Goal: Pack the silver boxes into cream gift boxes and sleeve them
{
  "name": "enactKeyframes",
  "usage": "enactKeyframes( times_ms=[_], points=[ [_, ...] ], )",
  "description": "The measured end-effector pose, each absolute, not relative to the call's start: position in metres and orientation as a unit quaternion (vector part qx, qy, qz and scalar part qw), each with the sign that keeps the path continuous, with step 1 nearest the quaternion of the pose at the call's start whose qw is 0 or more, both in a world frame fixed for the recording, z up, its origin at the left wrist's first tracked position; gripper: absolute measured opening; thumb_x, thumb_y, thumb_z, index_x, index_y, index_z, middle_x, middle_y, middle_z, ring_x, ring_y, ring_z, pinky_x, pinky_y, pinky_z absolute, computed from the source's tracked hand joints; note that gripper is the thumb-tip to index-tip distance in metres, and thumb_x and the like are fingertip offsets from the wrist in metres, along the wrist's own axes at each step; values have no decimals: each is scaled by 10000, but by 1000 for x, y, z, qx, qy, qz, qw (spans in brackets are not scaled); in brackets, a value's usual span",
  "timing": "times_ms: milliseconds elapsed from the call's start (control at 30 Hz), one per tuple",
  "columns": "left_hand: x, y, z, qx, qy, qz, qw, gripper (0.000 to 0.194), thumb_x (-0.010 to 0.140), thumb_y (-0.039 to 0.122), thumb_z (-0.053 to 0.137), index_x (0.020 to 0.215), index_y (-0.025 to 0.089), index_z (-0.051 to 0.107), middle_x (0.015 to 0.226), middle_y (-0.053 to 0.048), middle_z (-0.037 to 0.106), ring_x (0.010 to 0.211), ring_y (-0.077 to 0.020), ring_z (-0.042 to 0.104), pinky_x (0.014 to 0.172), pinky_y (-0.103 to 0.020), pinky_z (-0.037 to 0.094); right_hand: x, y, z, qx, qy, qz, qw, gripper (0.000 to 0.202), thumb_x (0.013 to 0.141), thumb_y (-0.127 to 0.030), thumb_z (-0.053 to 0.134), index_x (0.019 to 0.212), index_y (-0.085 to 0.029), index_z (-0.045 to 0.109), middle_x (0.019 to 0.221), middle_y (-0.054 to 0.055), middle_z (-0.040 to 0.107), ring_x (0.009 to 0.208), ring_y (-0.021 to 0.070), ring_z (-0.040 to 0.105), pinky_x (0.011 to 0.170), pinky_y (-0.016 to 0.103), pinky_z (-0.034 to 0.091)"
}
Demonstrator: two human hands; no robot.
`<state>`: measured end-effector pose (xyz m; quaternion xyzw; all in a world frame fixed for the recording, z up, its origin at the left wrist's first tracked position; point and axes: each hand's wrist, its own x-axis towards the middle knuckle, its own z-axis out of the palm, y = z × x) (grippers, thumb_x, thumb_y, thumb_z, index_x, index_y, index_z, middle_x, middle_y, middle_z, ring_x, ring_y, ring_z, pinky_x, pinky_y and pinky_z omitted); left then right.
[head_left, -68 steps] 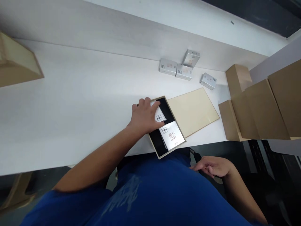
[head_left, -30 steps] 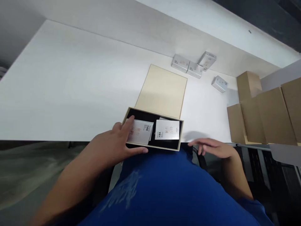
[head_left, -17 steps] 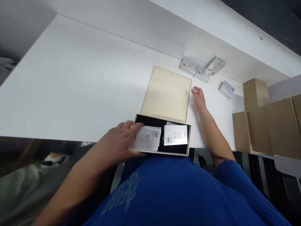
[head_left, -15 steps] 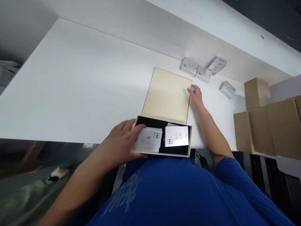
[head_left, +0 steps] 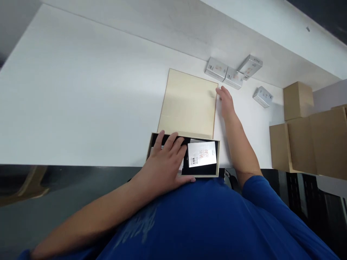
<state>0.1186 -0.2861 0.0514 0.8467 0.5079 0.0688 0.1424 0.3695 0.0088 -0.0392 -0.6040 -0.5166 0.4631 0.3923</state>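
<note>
A cream gift box [head_left: 218, 159] with a black lining lies open at the table's front edge, against my body. Its cream lid [head_left: 191, 103] is folded back flat on the table beyond it. Inside, on the right, a small silver-white carton [head_left: 202, 154] sits slightly tilted. My left hand [head_left: 168, 159] lies with spread fingers over the box's left half, on a second silver carton that it mostly covers. Its thumb is at the box's front rim. My right hand [head_left: 226, 101] is at the lid's far right edge, fingertips on or just beside the corner, fingers extended.
Several silver cartons stand at the back of the white table [head_left: 89, 97]: a pair side by side [head_left: 216, 69], a tilted carton [head_left: 251, 66] leaning there, and a single carton [head_left: 262, 96] to the right. Brown cardboard boxes [head_left: 298, 101] crowd the right end.
My left hand has moved from the box's left side to the right, its fingers now spread over the left carton. My right hand stays by the lid's edge. The view has shifted slightly.
</note>
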Motion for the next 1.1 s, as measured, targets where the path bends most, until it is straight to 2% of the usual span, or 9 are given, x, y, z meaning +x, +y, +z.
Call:
enactKeyframes(
  times_ms=[100, 200, 300, 467, 633, 700, 867, 967, 1100],
  points=[
    [124, -276, 48, 826, 522, 55, 203, 1170, 774, 963, 677, 1525, 67, 626, 1533, -269, 646, 1630, -503, 370, 1417, -689, -30, 370, 15, -39, -572, -510, 492, 414, 899, 658, -849, 760, 1337, -271, 646, 1578, 70, 608, 1549, 324, 528, 1315, 595, 403],
    [126, -265, 48, 815, 520, 39, 254, 1332, 716, 1023, 658, 1601, 34, 535, 1556, -277, 633, 1689, -516, 242, 1392, -713, -107, 369, 18, -39, -550, -510, 506, 425, 870, 648, -855, 771, 1277, -263, 666, 1506, 86, 657, 1494, 346, 575, 1287, 651, 412],
    [121, -256, 50, 815, 501, 25, 292, 1337, 717, 1020, 665, 1630, 57, 505, 1596, -246, 616, 1722, -493, 154, 1379, -720, -139, 365, 14, -38, -536, -521, 507, 430, 834, 645, -852, 804, 1229, -267, 692, 1439, 70, 707, 1451, 335, 597, 1281, 653, 426],
    [115, -247, 51, 820, 480, 1, 313, 1048, 737, 942, 746, 1393, 125, 721, 1511, -204, 691, 1718, -468, 198, 1392, -714, -96, 358, -3, -34, -468, -564, 525, 432, 803, 600, -863, 858, 1122, -272, 704, 1292, 54, 783, 1352, 312, 663, 1253, 585, 502],
    [118, -250, 48, 831, 475, 37, 287, 472, 829, 593, 840, 1137, 237, 800, 1370, -118, 767, 1678, -430, 323, 1401, -729, -10, 361, -14, -32, -504, -580, 496, 403, 818, 622, -948, 771, 1087, -283, 665, 1329, 65, 778, 1373, 314, 675, 1229, 600, 543],
    [119, -251, 47, 835, 472, 51, 278, 357, 835, 505, 819, 1097, 263, 803, 1340, -95, 778, 1661, -424, 353, 1393, -750, 7, 363, -17, -32, -508, -582, 488, 406, 827, 634, -962, 751, 1096, -282, 667, 1335, 62, 777, 1370, 309, 683, 1229, 601, 552],
    [119, -249, 47, 834, 466, 63, 290, 361, 816, 515, 823, 1076, 264, 809, 1293, -85, 798, 1647, -441, 369, 1374, -789, 1, 369, -28, -18, -482, -594, 476, 434, 758, 676, -917, 772, 1108, -298, 696, 1293, 44, 781, 1392, 311, 673, 1229, 610, 548],
    [122, -249, 49, 835, 472, 57, 277, 370, 843, 497, 803, 1106, 237, 801, 1250, -107, 806, 1615, -439, 415, 1380, -778, 59, 377, -44, 6, -467, -613, 466, 435, 674, 720, -859, 801, 1091, -302, 727, 1286, 42, 776, 1406, 319, 658, 1217, 626, 552],
    [124, -252, 50, 845, 473, 58, 243, 373, 894, 506, 778, 1121, 210, 790, 1241, -144, 797, 1581, -442, 450, 1385, -763, 135, 393, -80, 44, -454, -624, 459, 440, 634, 675, -852, 866, 910, -272, 766, 1002, 35, 798, 1162, 310, 769, 1088, 603, 638]
  ],
)
